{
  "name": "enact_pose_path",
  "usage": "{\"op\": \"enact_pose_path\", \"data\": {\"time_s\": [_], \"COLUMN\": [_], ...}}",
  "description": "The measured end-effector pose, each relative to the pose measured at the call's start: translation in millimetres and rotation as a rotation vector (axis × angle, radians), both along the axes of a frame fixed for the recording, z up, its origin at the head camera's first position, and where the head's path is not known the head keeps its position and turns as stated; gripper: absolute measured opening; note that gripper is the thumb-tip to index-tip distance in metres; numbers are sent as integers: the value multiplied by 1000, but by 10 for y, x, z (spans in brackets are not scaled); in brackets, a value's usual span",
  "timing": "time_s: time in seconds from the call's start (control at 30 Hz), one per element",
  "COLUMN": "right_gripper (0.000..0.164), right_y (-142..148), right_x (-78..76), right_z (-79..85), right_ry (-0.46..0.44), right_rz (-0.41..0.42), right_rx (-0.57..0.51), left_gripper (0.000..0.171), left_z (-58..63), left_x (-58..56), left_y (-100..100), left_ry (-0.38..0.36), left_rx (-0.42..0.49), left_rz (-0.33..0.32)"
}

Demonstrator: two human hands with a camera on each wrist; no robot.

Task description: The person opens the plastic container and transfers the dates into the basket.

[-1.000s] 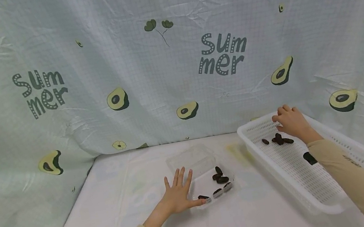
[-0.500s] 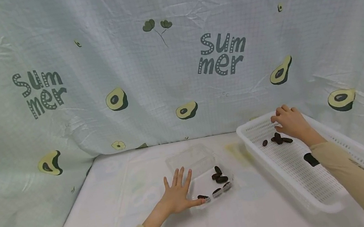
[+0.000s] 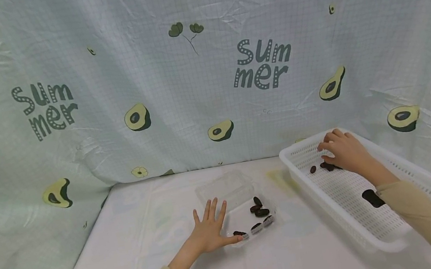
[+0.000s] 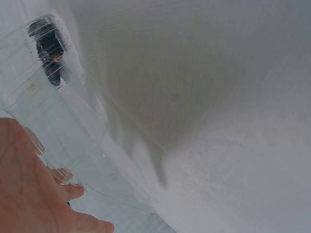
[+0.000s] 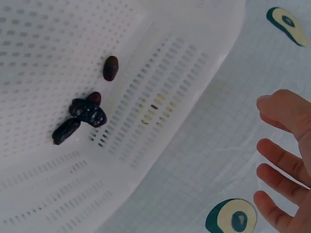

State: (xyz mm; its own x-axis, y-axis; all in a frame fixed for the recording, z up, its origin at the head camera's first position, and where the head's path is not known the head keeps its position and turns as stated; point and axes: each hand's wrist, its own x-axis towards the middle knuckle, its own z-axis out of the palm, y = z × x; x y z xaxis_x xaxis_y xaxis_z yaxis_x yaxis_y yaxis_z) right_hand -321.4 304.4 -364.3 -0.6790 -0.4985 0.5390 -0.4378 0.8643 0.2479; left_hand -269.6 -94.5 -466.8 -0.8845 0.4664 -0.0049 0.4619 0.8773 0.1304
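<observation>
My left hand (image 3: 208, 234) rests with spread, straight fingers at the left edge of a clear plastic clamshell box (image 3: 235, 220). Several dark brown dates (image 3: 262, 212) lie in it, some in a row along its near side. In the left wrist view, a date (image 4: 48, 48) shows through the ribbed clear wall. Over the far end of a white perforated basket (image 3: 349, 228), my right hand (image 3: 347, 153) hovers with bent, parted fingers and nothing between them. Below it is a small cluster of dates (image 5: 88, 112), with a lone date (image 5: 111, 68) beside it.
The box's clear lid (image 3: 224, 187) lies folded back on the far side. A white cover lies over the table (image 3: 158, 228). Behind stands a curtain (image 3: 173, 80) printed with avocados, close to the basket's far end.
My right hand has come down slightly and now covers part of the date cluster in the head view. The lone date has turned a little. My left hand stays in place.
</observation>
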Motion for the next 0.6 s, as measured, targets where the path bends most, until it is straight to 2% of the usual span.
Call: {"op": "enact_pose_path", "data": {"time_s": [0.6], "right_gripper": [22], "right_y": [-272], "right_x": [292], "right_z": [72], "right_ry": [80], "right_rz": [134], "right_rx": [-89], "left_gripper": [101], "left_z": [7], "left_x": [-11], "left_y": [7], "left_ry": [5], "left_rx": [1], "left_rz": [2]}}
